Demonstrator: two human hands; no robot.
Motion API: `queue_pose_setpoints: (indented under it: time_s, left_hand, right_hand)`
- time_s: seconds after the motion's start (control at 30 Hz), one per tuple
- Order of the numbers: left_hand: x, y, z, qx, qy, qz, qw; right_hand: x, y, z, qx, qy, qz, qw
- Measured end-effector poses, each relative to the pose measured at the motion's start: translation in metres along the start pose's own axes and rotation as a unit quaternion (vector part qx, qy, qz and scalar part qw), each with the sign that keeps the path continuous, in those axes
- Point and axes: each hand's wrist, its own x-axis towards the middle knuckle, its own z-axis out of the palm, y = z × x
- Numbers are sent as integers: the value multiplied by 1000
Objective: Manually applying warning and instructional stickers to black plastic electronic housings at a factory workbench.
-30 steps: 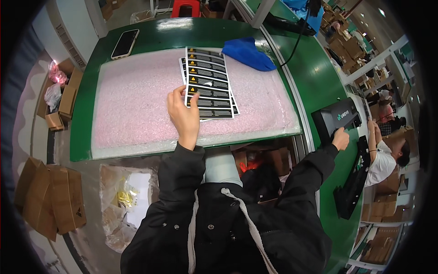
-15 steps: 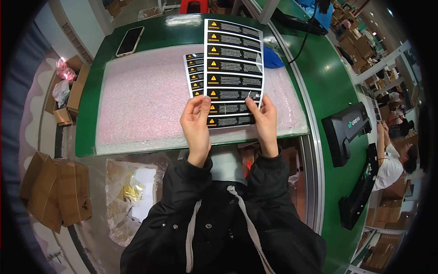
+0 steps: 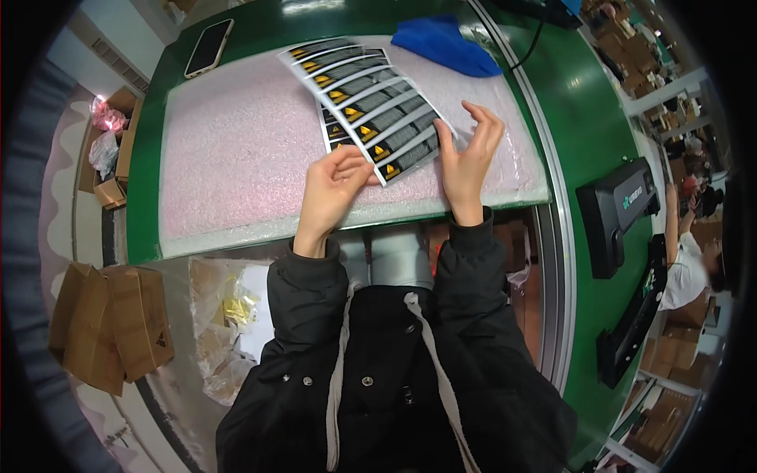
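A white-backed sheet of black stickers with yellow triangles [image 3: 371, 106] is curved and tilted above the padded work surface. My left hand [image 3: 335, 185] pinches its near left corner between thumb and fingers. By the sheet's right edge is my right hand [image 3: 469, 154], its fingers spread and raised; the thumb tip is at the edge, and whether it presses on the sheet I cannot tell. Partly hidden underneath, a second sticker sheet [image 3: 334, 132] lies on the bubble wrap pad [image 3: 229, 150].
A phone [image 3: 210, 49] lies at the far left of the green table [image 3: 146, 197]; a blue cloth-like piece [image 3: 445, 46] is at the far right. Black machine parts [image 3: 617, 217] rest on the green bench beyond a metal rail. An open cardboard box [image 3: 110, 323] stands lower left. Another person [image 3: 684, 268] is at the right.
The sheet has gone from upright and flat to tilted leftward and bent. My right hand's fingers have spread off its edge, while my left hand moved slightly left and keeps its corner.
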Motion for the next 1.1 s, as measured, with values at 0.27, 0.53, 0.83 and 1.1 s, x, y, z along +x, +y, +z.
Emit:
queue_pose_setpoints:
  time_s: [0.27, 0.53, 0.83, 1.1]
  left_hand:
    - [3, 2, 5, -17, 69, 61, 996]
    - [-4, -8, 4, 75, 80, 184, 977]
    - [-8, -8, 10, 187, 86, 217, 954]
    - [-9, -8, 10, 300, 110, 264, 910]
  right_hand:
    - [-32, -53, -4, 98, -137, -86, 982]
    - [-31, -55, -8, 224, -143, 14, 964]
    - [-23, -58, -25, 244, -202, 122, 941]
    - [-24, -55, -29, 223, -212, 60, 950]
